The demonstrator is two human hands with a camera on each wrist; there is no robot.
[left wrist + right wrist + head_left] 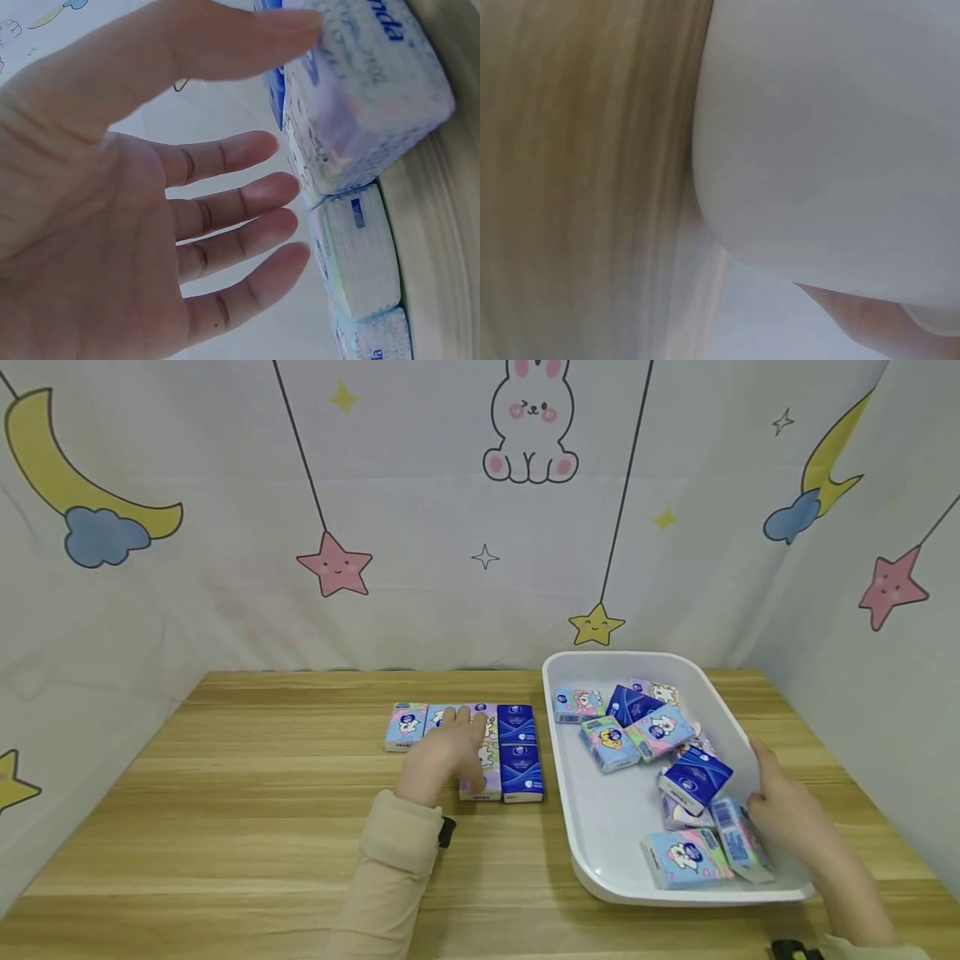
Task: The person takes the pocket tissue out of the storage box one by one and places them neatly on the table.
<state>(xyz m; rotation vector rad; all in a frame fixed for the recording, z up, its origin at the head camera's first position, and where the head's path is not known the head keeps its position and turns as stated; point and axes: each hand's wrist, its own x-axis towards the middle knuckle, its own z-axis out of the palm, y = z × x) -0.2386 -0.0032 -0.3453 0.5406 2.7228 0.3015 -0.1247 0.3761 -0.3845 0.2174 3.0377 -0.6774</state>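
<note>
My left hand (447, 753) is over a neat block of tissue packs on the table, its fingers spread and fairly straight. In the left wrist view the thumb lies along the edge of a lilac tissue pack (375, 105), with the other fingertips close to the packs' tops. Two dark blue tissue packs (521, 772) form the block's right column, and a light blue tissue pack (405, 725) ends its back row at the left. At the right, my right hand (795, 814) grips the side rim of a white plastic bin (611, 827), thumb inward.
Inside the bin lie several loose tissue packs, among them a dark blue pack (697, 779) and a light blue pack (686, 857). The wooden table (247, 827) meets a patterned cloth backdrop (420, 610) at the back, with cloth on both sides.
</note>
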